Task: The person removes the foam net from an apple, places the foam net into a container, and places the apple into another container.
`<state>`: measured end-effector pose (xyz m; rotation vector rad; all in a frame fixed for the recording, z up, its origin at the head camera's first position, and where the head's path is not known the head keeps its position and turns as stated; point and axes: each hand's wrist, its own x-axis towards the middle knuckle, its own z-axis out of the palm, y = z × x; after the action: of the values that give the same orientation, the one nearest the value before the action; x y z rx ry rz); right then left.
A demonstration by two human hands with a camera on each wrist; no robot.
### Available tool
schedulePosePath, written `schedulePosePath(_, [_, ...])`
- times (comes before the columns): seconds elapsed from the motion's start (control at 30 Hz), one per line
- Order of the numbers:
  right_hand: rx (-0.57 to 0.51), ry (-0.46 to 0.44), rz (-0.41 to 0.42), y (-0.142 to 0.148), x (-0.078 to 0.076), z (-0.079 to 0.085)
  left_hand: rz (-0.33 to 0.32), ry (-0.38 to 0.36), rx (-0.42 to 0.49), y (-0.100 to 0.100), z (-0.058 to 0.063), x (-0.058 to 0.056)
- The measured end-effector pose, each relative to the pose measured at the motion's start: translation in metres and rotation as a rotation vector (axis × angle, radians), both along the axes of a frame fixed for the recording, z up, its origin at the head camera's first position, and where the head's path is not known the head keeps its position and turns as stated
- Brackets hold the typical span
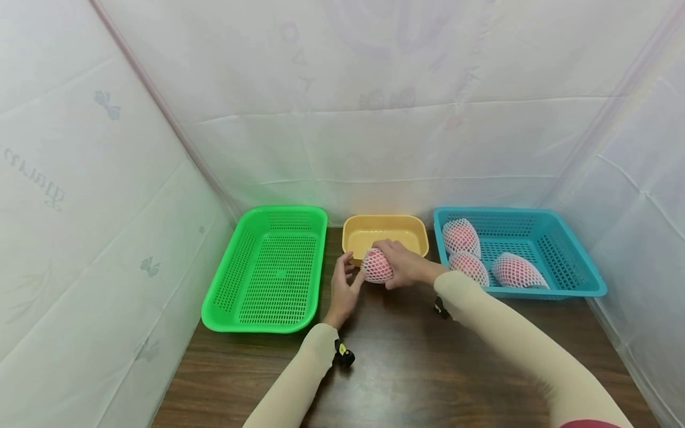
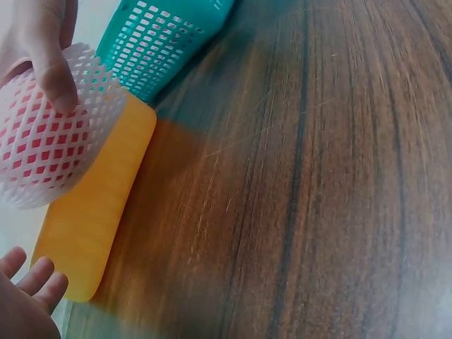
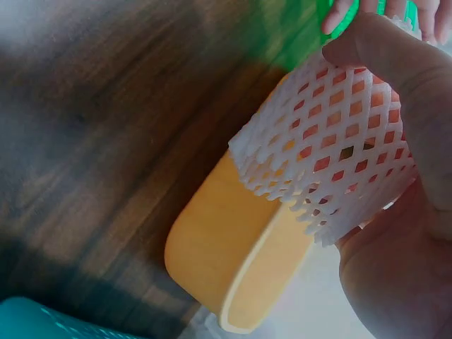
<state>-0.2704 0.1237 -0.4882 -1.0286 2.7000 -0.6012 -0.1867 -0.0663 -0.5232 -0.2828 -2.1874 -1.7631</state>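
Note:
A red round fruit in a white foam net [image 1: 377,266] is held above the table, just in front of the yellow basin [image 1: 385,223]. My right hand [image 1: 402,265] grips it from the right, the thumb pressed on the net in the right wrist view. The fruit's exact kind is hidden by the net, whose loose end [image 3: 282,159] hangs out past it. On the other side is my left hand [image 1: 345,290], fingers loosely spread; in the left wrist view its fingers [image 2: 42,279] stand apart from the net.
To the left stands a green perforated basket [image 1: 278,273] with nothing in it. A blue basket [image 1: 578,261] on the right holds several netted fruits [image 1: 461,236]. Both rest on the dark wooden table [image 1: 407,368], with white sheeting [image 1: 374,148] behind.

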Motion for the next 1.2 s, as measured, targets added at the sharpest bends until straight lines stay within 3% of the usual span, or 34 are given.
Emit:
schedulePosePath(0.7, [0.012,0.033,-0.023,-0.007,0.016,-0.019,-0.02,-0.045,0.039,-0.002,-0.01,0.005])
schedulePosePath(0.8, [0.016,0.031,-0.018,-0.008,0.017,-0.023,-0.016,-0.05,0.045,-0.003,-0.017,0.003])
schedulePosePath(1.0, [0.013,0.04,0.006,-0.009,0.02,-0.032,0.011,-0.045,0.026,-0.005,-0.043,-0.007])
schedulePosePath(1.2, [0.031,0.049,0.02,-0.01,0.022,-0.039,0.018,-0.061,-0.001,-0.007,-0.052,-0.009])
